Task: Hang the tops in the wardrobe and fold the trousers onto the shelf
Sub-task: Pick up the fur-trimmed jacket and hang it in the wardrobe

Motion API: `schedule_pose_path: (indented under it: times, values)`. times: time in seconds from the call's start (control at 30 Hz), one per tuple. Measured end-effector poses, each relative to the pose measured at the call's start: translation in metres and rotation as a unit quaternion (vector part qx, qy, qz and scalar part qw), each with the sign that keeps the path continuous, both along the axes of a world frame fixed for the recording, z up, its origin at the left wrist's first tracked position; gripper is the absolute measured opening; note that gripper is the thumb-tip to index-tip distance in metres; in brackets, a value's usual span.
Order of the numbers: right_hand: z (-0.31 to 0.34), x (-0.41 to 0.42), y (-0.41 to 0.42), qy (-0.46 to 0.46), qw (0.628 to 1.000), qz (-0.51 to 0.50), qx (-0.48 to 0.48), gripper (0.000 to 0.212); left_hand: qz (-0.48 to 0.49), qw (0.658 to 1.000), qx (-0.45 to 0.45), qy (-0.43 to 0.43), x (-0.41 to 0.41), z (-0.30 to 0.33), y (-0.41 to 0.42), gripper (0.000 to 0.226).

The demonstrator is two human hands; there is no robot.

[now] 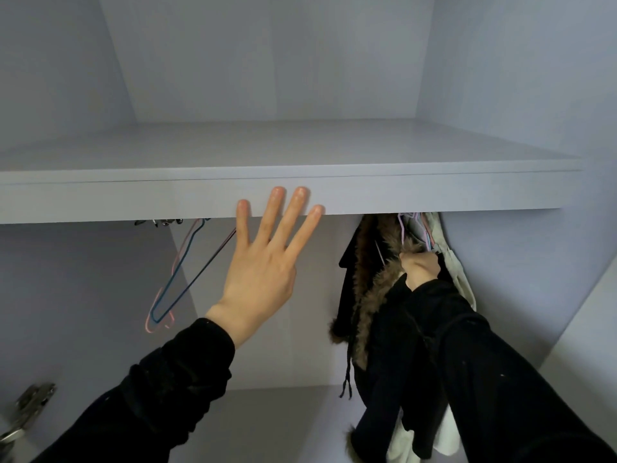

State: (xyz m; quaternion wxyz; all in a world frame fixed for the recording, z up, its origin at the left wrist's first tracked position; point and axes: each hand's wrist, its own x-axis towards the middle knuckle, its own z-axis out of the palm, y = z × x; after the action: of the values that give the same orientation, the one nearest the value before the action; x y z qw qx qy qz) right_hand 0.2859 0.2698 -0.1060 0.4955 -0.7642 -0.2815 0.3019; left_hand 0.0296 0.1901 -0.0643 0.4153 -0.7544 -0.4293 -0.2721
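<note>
My left hand flat near shelf, right hand gripping hanger by coat; hook may miss the unseen rail.

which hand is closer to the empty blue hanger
Left. The left hand is raised, fingers spread, just right of the blue hanger; the right hand grips among the hung clothes far to the hanger's right.

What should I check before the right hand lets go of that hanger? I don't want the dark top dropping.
1. Right hand grips the hanger neck at the dark top: ok.
2. Hook seated on the rail: cannot tell, hidden behind the shelf.
3. Left hand open, fingers against the shelf edge: ok.
4. Top clear of the fur-trimmed coat: not ok, they touch.
5. Spare hangers hang apart, at left: ok.
</note>
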Motion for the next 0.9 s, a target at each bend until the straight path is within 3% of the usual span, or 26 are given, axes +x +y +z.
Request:
schedule_pose_path:
  times: [0.2, 0.3, 0.6, 0.7, 0.9]
  values:
    - [-0.004, 0.004, -0.004, -0.122, 0.992, -0.017, -0.025, 0.033, 0.010, 1.000, -0.012, -0.010, 0.003, -0.002, 0.003, 0.111]
    - [-0.004, 0.002, -0.007, -0.134, 0.991, 0.002, -0.029, 0.034, 0.022, 0.999, -0.026, -0.018, 0.007, -0.003, 0.001, 0.107]
    - [-0.017, 0.001, -0.073, -0.199, 0.969, 0.148, -0.007, 0.053, -0.030, 0.986, -0.134, -0.090, 0.018, -0.024, -0.029, 0.084]
    - [-0.029, -0.002, -0.130, -0.158, 0.975, 0.156, 0.016, 0.053, -0.066, 0.957, -0.245, -0.142, 0.022, -0.062, -0.052, 0.073]
    - [-0.073, -0.008, -0.261, -0.133, 0.984, 0.117, -0.021, 0.045, -0.139, 0.846, -0.481, -0.181, 0.040, -0.133, -0.117, 0.053]
